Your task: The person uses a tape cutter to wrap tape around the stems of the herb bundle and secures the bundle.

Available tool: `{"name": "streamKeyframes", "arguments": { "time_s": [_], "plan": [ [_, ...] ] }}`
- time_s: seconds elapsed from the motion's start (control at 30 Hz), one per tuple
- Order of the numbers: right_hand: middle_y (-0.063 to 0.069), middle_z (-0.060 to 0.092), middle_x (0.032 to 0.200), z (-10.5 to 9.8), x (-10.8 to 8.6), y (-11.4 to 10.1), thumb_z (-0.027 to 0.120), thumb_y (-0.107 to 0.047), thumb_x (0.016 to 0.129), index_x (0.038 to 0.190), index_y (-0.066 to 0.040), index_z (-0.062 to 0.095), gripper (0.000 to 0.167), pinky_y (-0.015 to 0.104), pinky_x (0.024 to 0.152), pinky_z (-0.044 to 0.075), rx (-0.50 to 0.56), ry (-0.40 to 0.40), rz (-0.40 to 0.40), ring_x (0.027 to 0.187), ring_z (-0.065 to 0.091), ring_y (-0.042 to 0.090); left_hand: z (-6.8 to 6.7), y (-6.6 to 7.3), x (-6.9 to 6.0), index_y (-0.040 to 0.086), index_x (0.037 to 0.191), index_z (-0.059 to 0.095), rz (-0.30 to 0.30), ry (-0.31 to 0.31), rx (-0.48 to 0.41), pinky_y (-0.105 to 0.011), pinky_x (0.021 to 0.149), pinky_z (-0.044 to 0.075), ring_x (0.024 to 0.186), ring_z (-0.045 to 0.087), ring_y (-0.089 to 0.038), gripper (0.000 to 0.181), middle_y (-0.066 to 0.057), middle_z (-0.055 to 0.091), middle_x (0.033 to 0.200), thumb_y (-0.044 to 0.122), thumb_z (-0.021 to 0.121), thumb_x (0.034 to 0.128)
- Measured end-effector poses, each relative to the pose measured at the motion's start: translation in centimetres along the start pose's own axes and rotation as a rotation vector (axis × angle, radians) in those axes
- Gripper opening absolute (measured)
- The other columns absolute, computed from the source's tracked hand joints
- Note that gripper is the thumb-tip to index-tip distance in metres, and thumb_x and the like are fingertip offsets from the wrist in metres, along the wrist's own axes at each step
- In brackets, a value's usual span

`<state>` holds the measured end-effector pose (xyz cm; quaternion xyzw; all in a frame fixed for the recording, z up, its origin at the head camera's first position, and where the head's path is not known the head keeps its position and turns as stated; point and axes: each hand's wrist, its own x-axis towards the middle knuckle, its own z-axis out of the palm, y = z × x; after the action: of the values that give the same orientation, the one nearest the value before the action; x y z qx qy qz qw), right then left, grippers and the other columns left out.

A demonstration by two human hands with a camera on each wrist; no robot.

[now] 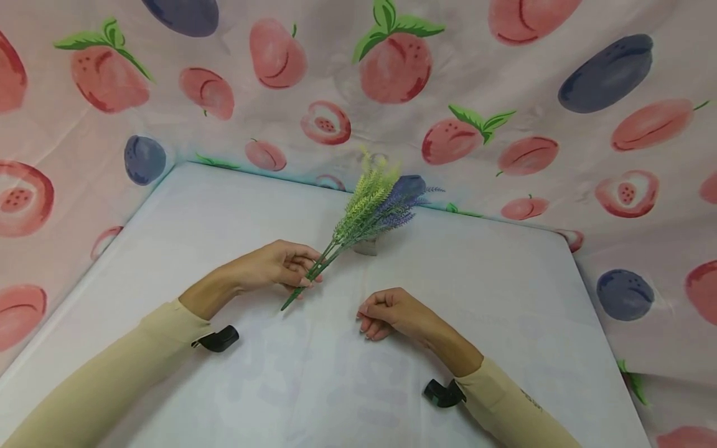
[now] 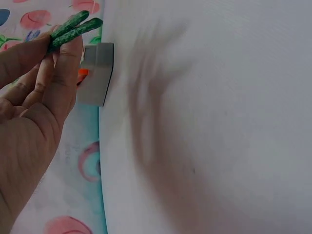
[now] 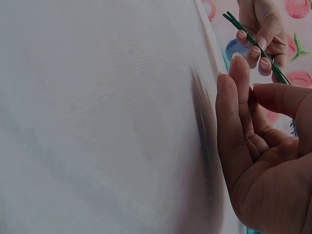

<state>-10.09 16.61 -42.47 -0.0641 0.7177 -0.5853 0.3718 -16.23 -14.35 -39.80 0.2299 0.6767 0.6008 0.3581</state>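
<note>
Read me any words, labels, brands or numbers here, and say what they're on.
Nothing is readable.
Right sleeve: small dark marks, too blurred to read.
White table: faint shapes, too faint to tell whether lettering.
Flowers in the left hand: no lettering visible.

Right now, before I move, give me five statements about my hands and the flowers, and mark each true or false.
1. Your left hand holds the flowers by their stems. True.
2. Your right hand grips the flowers too. False: it is apart from them.
3. The flowers are all purple. False: some are yellow-green.
4. In the head view, the flowers partly hide a grey object. True.
5. The fabric behind is plain. False: it is patterned.
</note>
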Motion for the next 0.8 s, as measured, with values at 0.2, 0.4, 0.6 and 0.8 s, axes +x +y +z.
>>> {"name": "streamKeyframes", "arguments": {
  "time_s": [0.2, 0.4, 0.6, 0.8],
  "plan": [
    [0.009, 0.073, 0.085, 0.0, 0.1, 0.0, 0.063, -0.02, 0.102, 0.108, 0.007, 0.068, 0.028, 0.032, 0.069, 0.06, -0.01, 0.002, 0.005, 0.071, 0.07, 0.014, 0.5, 0.1, 1.1, -0.007, 0.148, 0.044, 0.025, -0.057, 0.027, -0.046, 0.091, 0.057, 0.121, 0.06, -0.046, 0.055, -0.033, 0.062, 0.128, -0.008, 0.058, 0.0952],
    [0.008, 0.073, 0.086, -0.1, 0.1, 0.1, 0.063, -0.02, 0.102, 0.108, 0.005, 0.069, 0.027, 0.032, 0.07, 0.06, -0.006, 0.005, 0.013, 0.072, 0.071, 0.015, 1.4, 0.3, 2.1, -0.004, 0.148, 0.047, 0.051, -0.108, 0.091, -0.031, 0.082, 0.057, 0.111, 0.067, -0.035, 0.055, -0.028, 0.066, 0.124, -0.004, 0.063, 0.0952],
    [0.008, 0.073, 0.086, 0.0, 0.1, 0.1, 0.062, -0.02, 0.102, 0.109, 0.005, 0.07, 0.027, 0.033, 0.071, 0.06, -0.001, 0.002, 0.01, 0.073, 0.071, 0.015, 2.2, 0.2, 3.1, -0.002, 0.147, 0.051, 0.049, -0.137, 0.123, -0.026, 0.078, 0.055, 0.099, 0.068, -0.018, 0.054, -0.025, 0.07, 0.121, -0.004, 0.066, 0.0945],
    [0.008, 0.073, 0.086, 0.0, 0.0, 0.0, 0.061, -0.019, 0.103, 0.108, 0.007, 0.069, 0.028, 0.033, 0.071, 0.06, -0.001, -0.002, 0.003, 0.073, 0.071, 0.015, 3.0, 0.4, 3.7, -0.006, 0.145, 0.05, 0.064, -0.151, 0.143, -0.024, 0.076, 0.054, 0.104, 0.069, -0.031, 0.053, -0.024, 0.071, 0.119, -0.006, 0.064, 0.0947]
  ]
}}
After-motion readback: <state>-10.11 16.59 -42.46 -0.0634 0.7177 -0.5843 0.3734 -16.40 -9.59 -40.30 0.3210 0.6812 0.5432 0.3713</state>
